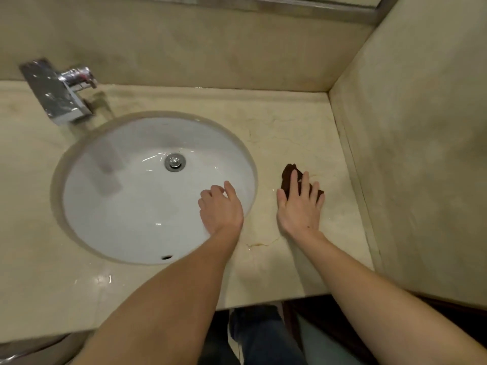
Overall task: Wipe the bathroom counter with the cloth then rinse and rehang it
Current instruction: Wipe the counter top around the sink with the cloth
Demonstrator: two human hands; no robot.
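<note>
A small dark brown cloth lies on the beige marble counter, to the right of the sink. My right hand presses flat on the cloth with fingers spread, and most of the cloth is hidden under it. My left hand rests on the right rim of the white oval sink, fingers loosely curled, holding nothing.
A chrome faucet stands at the back left of the sink, with a metal drain in the basin. Marble walls close the counter at the back and right. The counter's front edge runs near my legs; wet patches shine on it.
</note>
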